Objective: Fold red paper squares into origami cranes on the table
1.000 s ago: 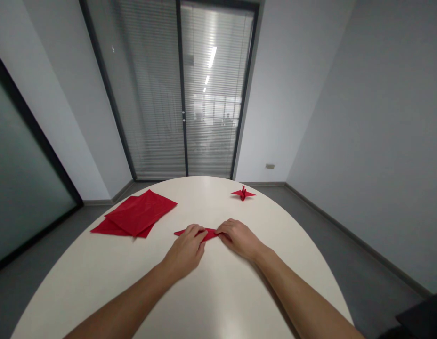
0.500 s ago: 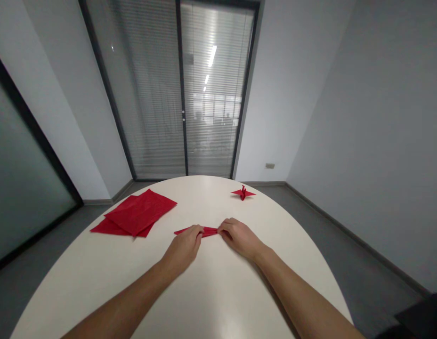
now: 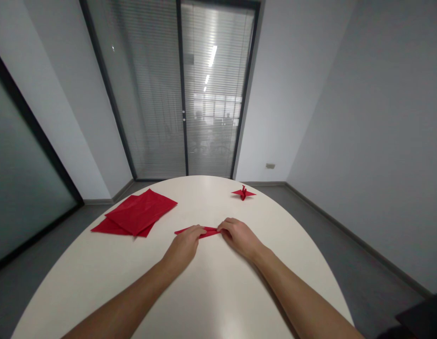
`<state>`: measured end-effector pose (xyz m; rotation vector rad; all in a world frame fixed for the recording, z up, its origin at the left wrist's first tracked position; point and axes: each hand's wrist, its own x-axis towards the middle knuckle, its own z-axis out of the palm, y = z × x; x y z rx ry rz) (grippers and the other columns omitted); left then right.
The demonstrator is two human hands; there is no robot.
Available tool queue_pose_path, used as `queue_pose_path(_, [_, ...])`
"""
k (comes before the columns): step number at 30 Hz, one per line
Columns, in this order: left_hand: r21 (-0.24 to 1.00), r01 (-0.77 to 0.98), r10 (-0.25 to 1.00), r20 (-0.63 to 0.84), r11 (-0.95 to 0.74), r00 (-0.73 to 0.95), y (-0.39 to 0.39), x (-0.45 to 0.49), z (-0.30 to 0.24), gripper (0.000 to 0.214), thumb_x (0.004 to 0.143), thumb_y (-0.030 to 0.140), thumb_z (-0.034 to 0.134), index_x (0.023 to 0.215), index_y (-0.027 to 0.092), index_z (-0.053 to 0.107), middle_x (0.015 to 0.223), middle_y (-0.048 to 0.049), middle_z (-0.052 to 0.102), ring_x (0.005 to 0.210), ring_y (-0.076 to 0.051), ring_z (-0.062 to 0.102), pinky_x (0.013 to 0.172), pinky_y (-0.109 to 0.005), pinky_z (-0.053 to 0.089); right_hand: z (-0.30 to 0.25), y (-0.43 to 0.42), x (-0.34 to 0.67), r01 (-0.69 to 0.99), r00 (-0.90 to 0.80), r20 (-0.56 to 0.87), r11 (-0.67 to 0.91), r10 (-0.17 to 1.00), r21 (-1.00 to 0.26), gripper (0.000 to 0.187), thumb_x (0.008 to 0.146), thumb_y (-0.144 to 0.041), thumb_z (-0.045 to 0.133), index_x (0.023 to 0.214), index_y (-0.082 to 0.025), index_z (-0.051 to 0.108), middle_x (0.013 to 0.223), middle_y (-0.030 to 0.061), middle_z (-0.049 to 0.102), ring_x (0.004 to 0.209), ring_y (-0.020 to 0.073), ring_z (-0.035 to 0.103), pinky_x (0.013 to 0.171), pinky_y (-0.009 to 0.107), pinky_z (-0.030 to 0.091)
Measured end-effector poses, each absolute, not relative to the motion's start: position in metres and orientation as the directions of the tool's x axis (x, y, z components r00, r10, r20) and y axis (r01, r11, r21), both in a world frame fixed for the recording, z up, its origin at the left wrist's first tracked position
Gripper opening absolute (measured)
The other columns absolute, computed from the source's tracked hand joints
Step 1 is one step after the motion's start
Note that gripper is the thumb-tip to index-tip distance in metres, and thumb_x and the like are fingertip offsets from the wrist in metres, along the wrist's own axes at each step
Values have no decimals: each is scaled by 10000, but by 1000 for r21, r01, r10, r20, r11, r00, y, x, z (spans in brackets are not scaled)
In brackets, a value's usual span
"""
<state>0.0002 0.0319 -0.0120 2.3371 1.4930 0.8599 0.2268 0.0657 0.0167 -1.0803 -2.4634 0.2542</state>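
Observation:
A narrow piece of folded red paper [image 3: 210, 231] lies on the white table between my hands, its pointed left end showing past my fingers. My left hand [image 3: 185, 242] rests over its middle, fingers closed on the paper. At the right tip, my right hand [image 3: 238, 235] pinches the paper between thumb and fingers. The palms and the undersides of the fingers are hidden. Beyond my right hand stands a red origami crane [image 3: 243, 193] with its wings spread.
Several red paper sheets [image 3: 141, 212] lie overlapped at the left of the round white table [image 3: 190, 301]. Behind the table are a glass partition with blinds [image 3: 158, 117] and grey walls. A dark object [image 3: 423, 318] shows at the lower right.
My left fingers have shifted slightly along the folded paper, flattening over it, and a bit more of its lower edge shows. My right hand stays at the right tip.

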Motion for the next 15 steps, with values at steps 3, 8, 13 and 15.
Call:
queue_pose_path(3, [444,775,885,334,-451,324,32,1,-10,512,803,-31,426,1161,196,712,1267,-59,692,1250,-197,598,1127,-363,435,20,65,225,682,-588,317,667,744,-300,247,911,-63,525,1009,-199,705,986,55,697,941,180,633,844,275,483])
queue_pose_path(8, [399,797,878,354,-454,324,31,3,-7,494,843,6,420,1208,191,697,1287,-62,676,1215,-193,619,1100,-357,471,28,52,215,660,-650,313,719,692,-219,287,972,-182,483,1174,-192,686,1141,94,698,1068,213,616,939,333,480])
queue_pose_path(13, [330,822,866,362,-465,345,33,3,-10,511,845,15,411,1269,151,660,1352,-90,644,1285,-197,575,1140,-364,432,21,35,204,625,-727,164,741,667,-244,713,977,-566,450,1516,-103,390,1571,188,364,1461,330,318,1205,508,215])
queue_pose_path(15, [300,830,863,351,-471,362,33,3,-11,520,842,22,415,1299,130,639,1378,-103,625,1305,-202,559,1150,-365,419,17,33,203,646,-723,77,711,687,-278,829,969,-641,390,1563,-76,269,1609,200,258,1503,333,217,1223,520,150])
